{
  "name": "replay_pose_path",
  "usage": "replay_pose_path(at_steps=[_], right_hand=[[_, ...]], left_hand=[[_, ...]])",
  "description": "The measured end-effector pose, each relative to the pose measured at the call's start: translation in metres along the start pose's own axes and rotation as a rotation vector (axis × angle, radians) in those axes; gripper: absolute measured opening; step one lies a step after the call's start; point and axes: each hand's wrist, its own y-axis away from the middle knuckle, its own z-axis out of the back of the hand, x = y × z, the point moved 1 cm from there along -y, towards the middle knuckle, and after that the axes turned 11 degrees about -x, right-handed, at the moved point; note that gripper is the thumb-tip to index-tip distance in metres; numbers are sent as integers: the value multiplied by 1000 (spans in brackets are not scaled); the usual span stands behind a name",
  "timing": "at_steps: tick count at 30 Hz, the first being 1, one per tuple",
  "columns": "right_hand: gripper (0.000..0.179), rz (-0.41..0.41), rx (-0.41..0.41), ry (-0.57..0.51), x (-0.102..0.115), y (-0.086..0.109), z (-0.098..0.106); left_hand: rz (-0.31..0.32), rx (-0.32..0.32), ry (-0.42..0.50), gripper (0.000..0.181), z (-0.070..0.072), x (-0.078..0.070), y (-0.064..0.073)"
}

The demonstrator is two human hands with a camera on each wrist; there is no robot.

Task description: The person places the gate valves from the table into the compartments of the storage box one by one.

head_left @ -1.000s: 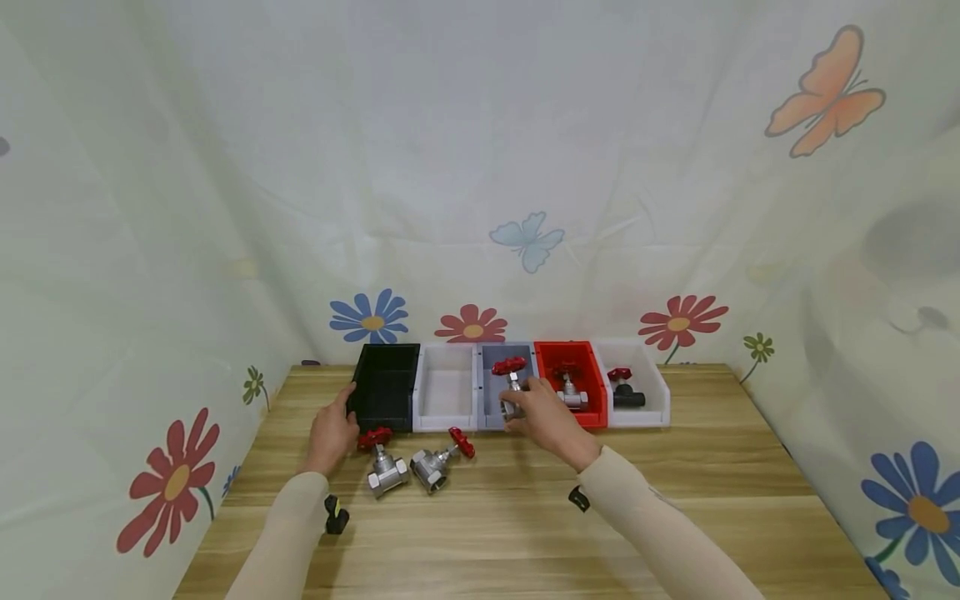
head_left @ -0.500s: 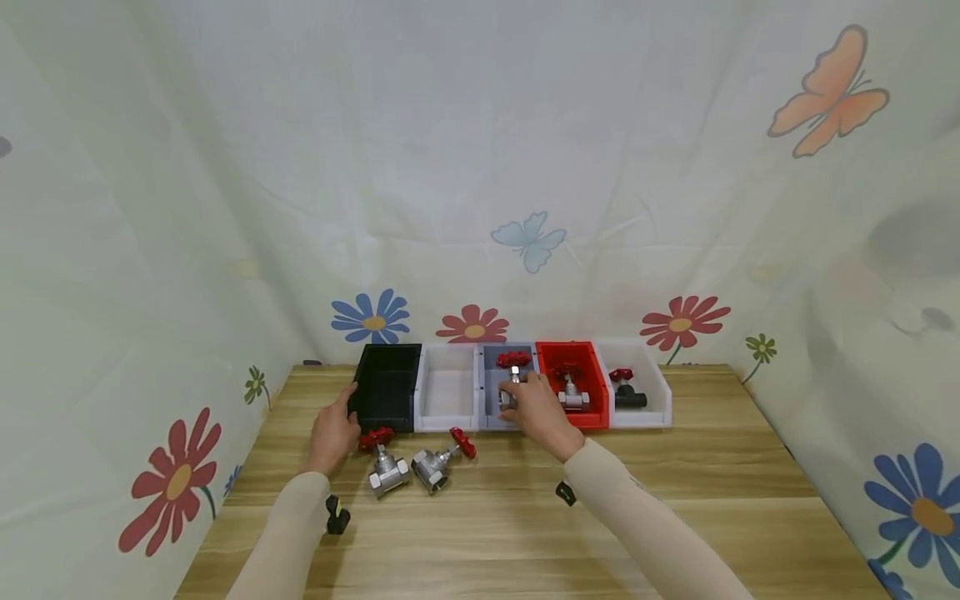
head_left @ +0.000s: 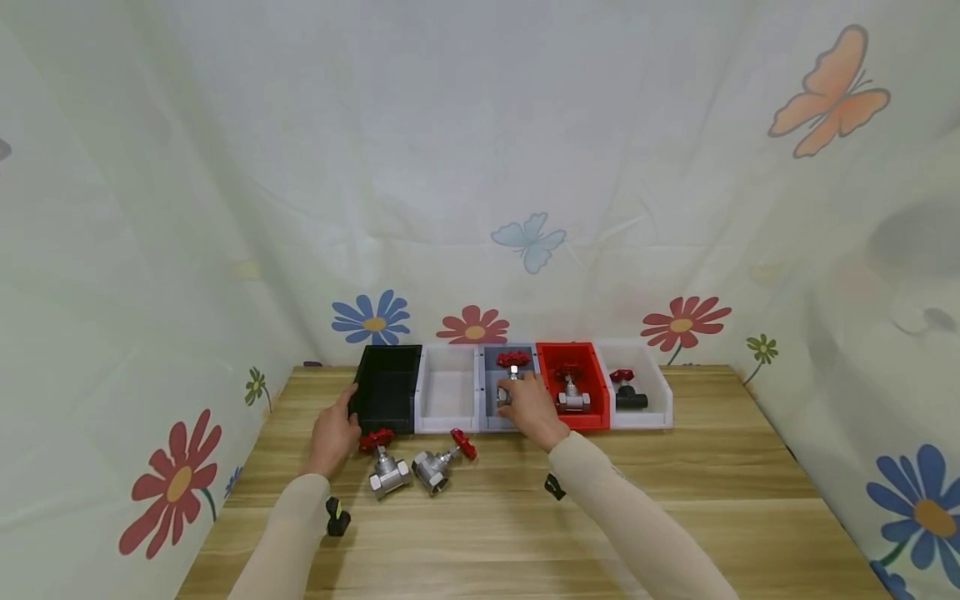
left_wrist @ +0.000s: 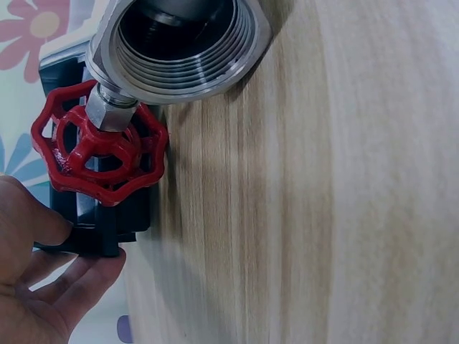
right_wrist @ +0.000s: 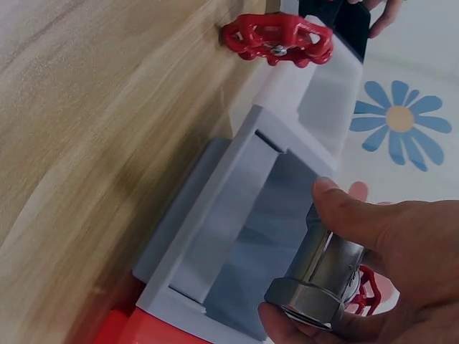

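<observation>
My right hand (head_left: 531,408) grips the steel body of a gate valve (right_wrist: 315,276) with a red handwheel, inside the grey bin (right_wrist: 193,251); the fingers hide part of that valve. At the left, my left hand (head_left: 333,432) holds the near left edge of the black bin (left_wrist: 107,240), thumb on its rim and fingers against its outer side. Close to that hand, a second gate valve (head_left: 388,475) lies on the table, its red handwheel by the black bin's front. Beside it lies a third gate valve (head_left: 432,468), its handwheel pointing right.
The bins stand in a row along the back of the wooden table (head_left: 480,542). A white bin (head_left: 447,392) sits between black and grey. Right of grey, a red bin (head_left: 603,408) holds a steel valve (head_left: 573,400); another white bin (head_left: 660,392) holds a black-bodied valve (head_left: 632,399).
My right hand has lowered the gate valve deeper into the grey bin, and the right forearm has shifted left. My left hand stays at the black bin.
</observation>
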Motion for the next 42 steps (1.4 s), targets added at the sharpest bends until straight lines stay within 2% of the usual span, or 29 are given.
replay_pose_path(at_steps=[16, 21, 29, 33, 38, 42], right_hand=[[42, 53, -7, 18, -3, -13, -17], [36, 69, 6, 12, -3, -16, -24], [31, 57, 22, 66, -2, -20, -32], [30, 39, 57, 55, -4, -23, -33], [40, -16, 104, 21, -8, -26, -38], [44, -28, 126, -8, -10, -28, -39]], left_hand=[[-28, -34, 6, 58, 1, 0, 0], [-13, -16, 7, 58, 2, 0, 0], [-6, -14, 14, 57, 2, -1, 1], [-1, -10, 15, 58, 2, -1, 2], [1, -2, 10, 59, 2, -2, 1], [5, -1, 4, 59, 1, -1, 1]])
